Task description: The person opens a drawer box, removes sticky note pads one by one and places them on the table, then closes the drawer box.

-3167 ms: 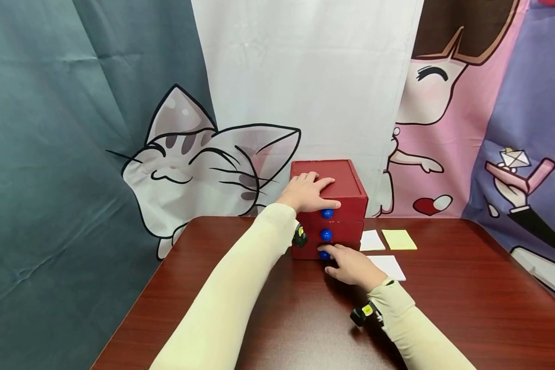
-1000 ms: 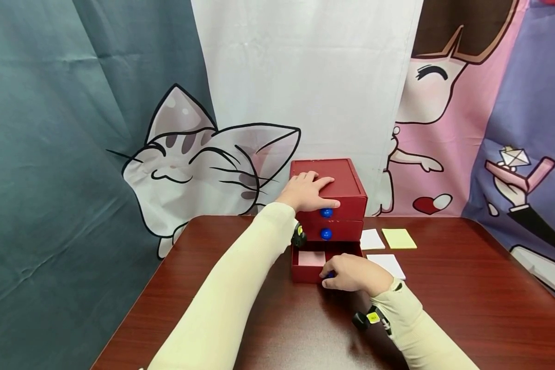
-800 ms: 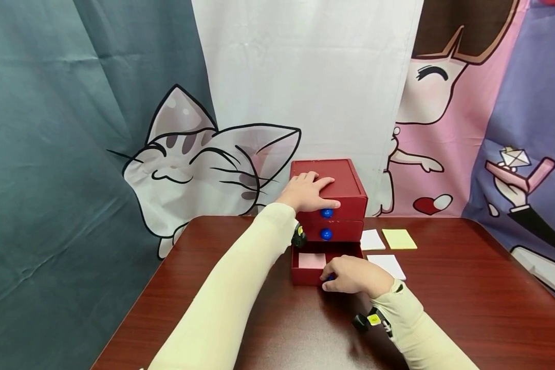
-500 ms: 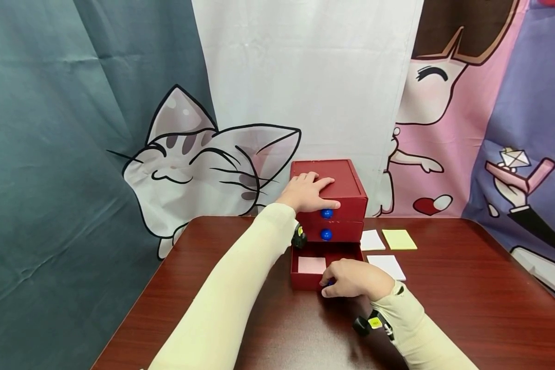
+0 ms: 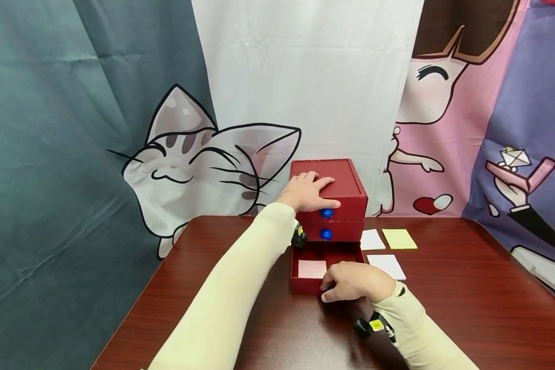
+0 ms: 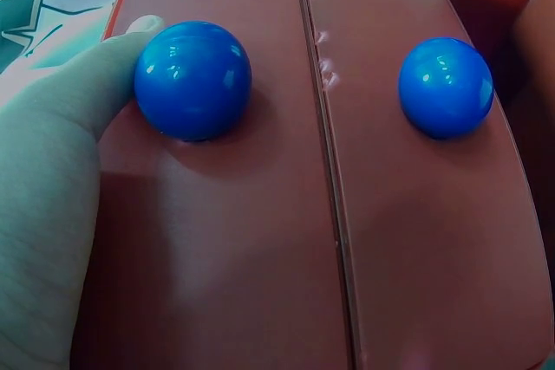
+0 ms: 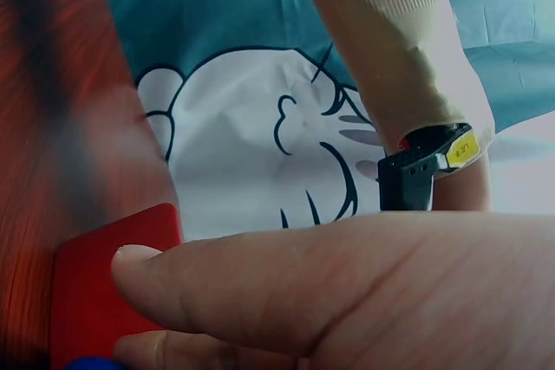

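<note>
A red cabinet (image 5: pixel 351 205) with three stacked drawers stands at the back of the table. My left hand (image 5: pixel 305 192) rests on its top with fingers spread, the thumb hanging over the front beside the top blue knob (image 6: pixel 192 81). The middle blue knob (image 6: pixel 446 87) sits on a closed drawer. Below, the bottom drawer (image 5: pixel 305 285) stands pulled out, with a pink sticky-note pad (image 5: pixel 312 269) lying in its left part. My right hand (image 5: pixel 355 281) pinches the bottom drawer's blue knob (image 5: pixel 331 287), which the fingers mostly hide. In the right wrist view, my thumb (image 7: pixel 217 288) lies across the red drawer front (image 7: pixel 104 288).
Right of the cabinet lie a yellow sticky-note pad (image 5: pixel 399 239) and two white pads, one farther back (image 5: pixel 372 240) and one nearer (image 5: pixel 386 266), close to my right hand. A printed cloth (image 5: pixel 314 77) hangs behind the brown table (image 5: pixel 203 288).
The bottom drawer, closed at first, has come out toward me with my right hand on its knob, baring the pink pad. It slides slightly farther in the last half second. My left hand stays put.
</note>
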`<state>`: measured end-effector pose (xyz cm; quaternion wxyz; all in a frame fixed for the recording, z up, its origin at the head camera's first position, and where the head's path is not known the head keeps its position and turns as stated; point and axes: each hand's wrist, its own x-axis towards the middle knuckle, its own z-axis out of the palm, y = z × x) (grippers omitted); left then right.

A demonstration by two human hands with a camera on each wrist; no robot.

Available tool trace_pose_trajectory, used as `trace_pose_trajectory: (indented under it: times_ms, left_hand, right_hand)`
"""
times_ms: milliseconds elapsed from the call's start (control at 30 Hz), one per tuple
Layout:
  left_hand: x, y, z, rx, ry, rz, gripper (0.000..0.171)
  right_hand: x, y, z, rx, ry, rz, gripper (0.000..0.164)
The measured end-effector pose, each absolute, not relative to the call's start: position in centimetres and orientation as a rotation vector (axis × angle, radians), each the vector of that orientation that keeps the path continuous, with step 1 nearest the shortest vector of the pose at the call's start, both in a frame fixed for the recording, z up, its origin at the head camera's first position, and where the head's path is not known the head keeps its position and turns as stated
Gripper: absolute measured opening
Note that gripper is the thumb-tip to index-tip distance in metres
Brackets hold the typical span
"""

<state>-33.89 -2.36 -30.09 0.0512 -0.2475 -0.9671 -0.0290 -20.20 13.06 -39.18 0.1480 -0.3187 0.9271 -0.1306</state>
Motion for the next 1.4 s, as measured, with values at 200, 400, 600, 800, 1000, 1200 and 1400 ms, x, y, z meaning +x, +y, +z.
trace_pose_trajectory:
  times_ms: [200, 400, 600, 800, 1000, 1200, 1400]
  left_hand:
    - [-33.8, -2.4, -30.2, -0.752, -2.942, -0.1, 0.083]
    - [-33.9, -2.4, -30.3, -0.752, -2.939, -0.086, 0.084]
    - [-34.0, -2.4, -30.4, -0.753, -2.934, -0.094, 0.083]
    - [-34.1, -2.4, -30.4, -0.756, -2.929, -0.095, 0.083]
    - [-34.0, -2.3, -30.3, -0.747, -2.934, -0.073, 0.083]
    - [-34.0, -2.2, -30.2, -0.746, -2.936, -0.059, 0.083]
    - [-34.0, -2.2, -30.1, -0.74, -2.939, -0.042, 0.083]
  right_hand:
    - [-19.9, 12.9, -38.9, -0.925, 2.662, -0.368, 0.021]
    - [-19.7, 13.0, -37.5, -1.108, 2.741, -0.44, 0.018]
    - [-20.4, 12.9, -36.4, -1.215, 2.965, -0.544, 0.005]
    - [-22.9, 12.8, -38.1, -1.239, 3.004, -0.475, 0.008]
    - [-25.4, 12.9, -40.2, -1.181, 2.915, -0.524, 0.021]
    - [-26.4, 12.3, -41.5, -1.051, 2.818, -0.533, 0.037]
    - [-26.5, 11.4, -42.5, -0.959, 2.846, -0.403, 0.034]
